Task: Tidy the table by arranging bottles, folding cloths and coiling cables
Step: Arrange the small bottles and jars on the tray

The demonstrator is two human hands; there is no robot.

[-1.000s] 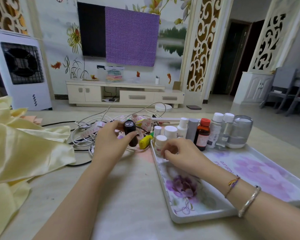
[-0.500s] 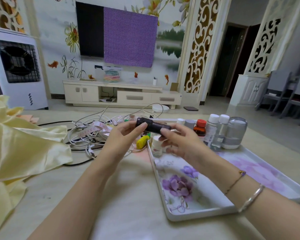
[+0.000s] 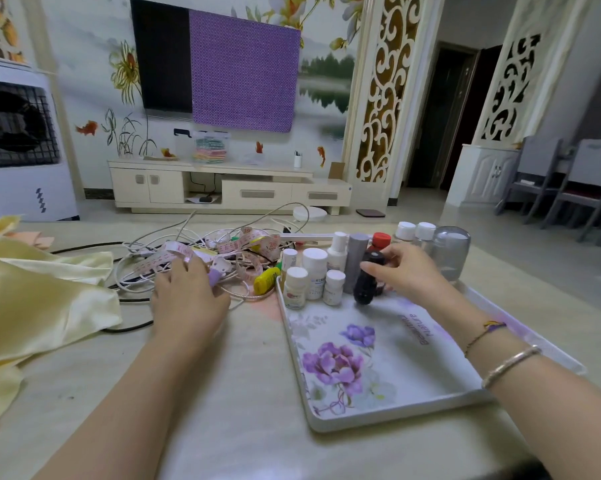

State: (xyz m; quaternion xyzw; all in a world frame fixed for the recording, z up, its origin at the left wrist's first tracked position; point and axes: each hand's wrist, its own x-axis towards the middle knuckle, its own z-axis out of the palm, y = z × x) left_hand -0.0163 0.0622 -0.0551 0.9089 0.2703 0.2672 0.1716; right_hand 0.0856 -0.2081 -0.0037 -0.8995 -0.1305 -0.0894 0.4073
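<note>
- Nearest the camera, two bare forearms reach out over the table (image 3: pixel 243 393), left toward the clutter, right across the floral tray (image 3: pixel 392 415).
- On that tray, the right hand (image 3: pixel 408 271) curls thumb and fingers round the top of a black bottle (image 3: pixel 366 280). The bottle stands upright, long axis vertical, its base at or just above the tray floor; I cannot tell whether it has touched down.
- Just beside it to the left stand the white bottles (image 3: pixel 314 271) and a grey bottle (image 3: pixel 356 259), with a red-capped bottle (image 3: pixel 381 239) behind. The free slot seems to be at the near end of this row, so the right hand is clearly the one to finish this placing.
- Left of the tray, the left hand (image 3: pixel 188 296) lies with loosely spread fingers on the tangle of cables (image 3: pixel 146 271) and pink tape measure (image 3: pixel 174 252), gripping nothing that I can make out. A yellow bottle (image 3: pixel 267 279) lies on its side just outside the tray edge, closer to this hand.
- Farther left, the yellow cloth (image 3: pixel 42 299) sits crumpled and unfolded.
- At the tray's far corner stand two clear white-capped bottles (image 3: pixel 415 233) and a translucent jar (image 3: pixel 451 251).
</note>
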